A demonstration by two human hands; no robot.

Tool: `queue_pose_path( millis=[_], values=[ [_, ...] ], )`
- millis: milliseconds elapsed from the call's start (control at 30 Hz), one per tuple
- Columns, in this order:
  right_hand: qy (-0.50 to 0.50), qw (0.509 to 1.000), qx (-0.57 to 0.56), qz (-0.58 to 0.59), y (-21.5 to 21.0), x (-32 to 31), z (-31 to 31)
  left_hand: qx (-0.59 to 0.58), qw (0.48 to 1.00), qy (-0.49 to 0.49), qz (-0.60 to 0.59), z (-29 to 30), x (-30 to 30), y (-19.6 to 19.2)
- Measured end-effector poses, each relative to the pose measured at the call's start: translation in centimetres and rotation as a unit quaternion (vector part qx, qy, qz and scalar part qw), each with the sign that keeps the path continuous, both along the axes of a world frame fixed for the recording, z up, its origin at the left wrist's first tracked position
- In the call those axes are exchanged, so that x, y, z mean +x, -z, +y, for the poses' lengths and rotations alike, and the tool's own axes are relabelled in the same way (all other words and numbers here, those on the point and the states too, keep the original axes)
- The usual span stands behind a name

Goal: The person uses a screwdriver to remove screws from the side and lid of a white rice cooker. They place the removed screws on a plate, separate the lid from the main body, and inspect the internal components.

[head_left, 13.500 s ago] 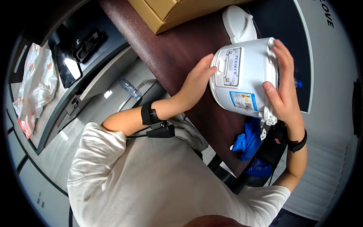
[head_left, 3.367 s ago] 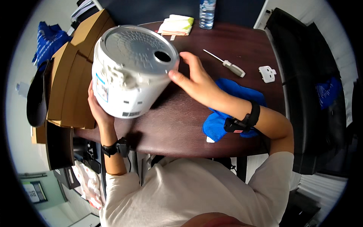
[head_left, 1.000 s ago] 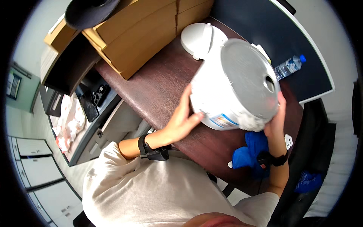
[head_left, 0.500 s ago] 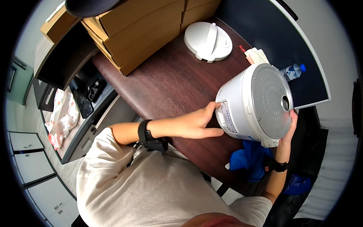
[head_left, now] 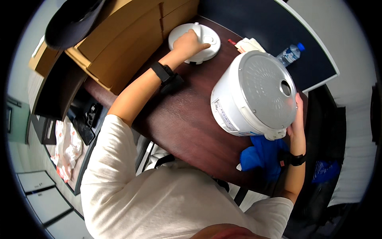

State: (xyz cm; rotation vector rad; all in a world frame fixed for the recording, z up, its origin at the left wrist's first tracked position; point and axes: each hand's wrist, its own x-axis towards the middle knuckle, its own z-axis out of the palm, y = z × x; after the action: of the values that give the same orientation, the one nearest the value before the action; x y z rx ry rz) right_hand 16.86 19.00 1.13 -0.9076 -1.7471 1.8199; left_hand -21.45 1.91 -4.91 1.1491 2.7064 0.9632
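Note:
A white rice cooker body (head_left: pixel 229 101) with a perforated grey metal disc (head_left: pixel 264 85) across its top leans tilted over the right part of the brown table. The disc has one round hole near its right edge. My right hand (head_left: pixel 297 119) grips the cooker's right side; some of its fingers are hidden behind the wall. Farther back on the left, a round white lid (head_left: pixel 213 39) with a raised handle lies on the table. My left hand (head_left: pixel 188 43) is on that lid, fingers bent round the handle and thumb out to the right.
Stacked cardboard boxes (head_left: pixel 123 44) stand at the back left beside the lid. A dark partition (head_left: pixel 254 20) borders the far side. Near it are a plastic water bottle (head_left: pixel 290 55) and pale folded cloth or paper (head_left: pixel 249 44). Blue fabric (head_left: pixel 262 155) lies below the cooker.
My left hand has left the cooker's side and reached up and left to the lid's handle. My right hand stays on the cooker. The whole view has shifted a little.

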Motion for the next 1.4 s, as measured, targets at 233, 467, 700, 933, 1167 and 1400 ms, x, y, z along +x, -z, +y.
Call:
queue_pose_path(
  millis=[233,467,700,933,1167,1400],
  values=[
    [-0.116,0.95,0.205,-0.203,-1.0,7.0,-1.8,-0.049,0.998,0.018,0.028,2.0,-4.2,3.9],
    [-0.154,0.845,0.449,-0.246,1.5,7.6,-8.9,0.189,0.969,0.026,-0.156,-4.0,-5.4,0.7],
    [-0.15,0.857,0.467,-0.161,2.6,1.3,-8.6,0.395,0.845,0.034,-0.359,-13.9,-1.7,-2.6],
    [-0.171,0.857,0.466,-0.141,3.8,-2.0,-7.1,0.543,0.704,-0.074,-0.452,-21.7,6.0,-0.7],
    [-0.214,0.811,0.516,-0.177,2.8,-11.8,-5.0,0.23,0.953,-0.104,-0.168,-30.1,9.9,3.2],
    [-0.225,0.786,0.54,-0.2,4.1,-19.5,-3.2,0.305,0.888,-0.066,-0.339,-30.9,11.4,8.3]
  ],
)
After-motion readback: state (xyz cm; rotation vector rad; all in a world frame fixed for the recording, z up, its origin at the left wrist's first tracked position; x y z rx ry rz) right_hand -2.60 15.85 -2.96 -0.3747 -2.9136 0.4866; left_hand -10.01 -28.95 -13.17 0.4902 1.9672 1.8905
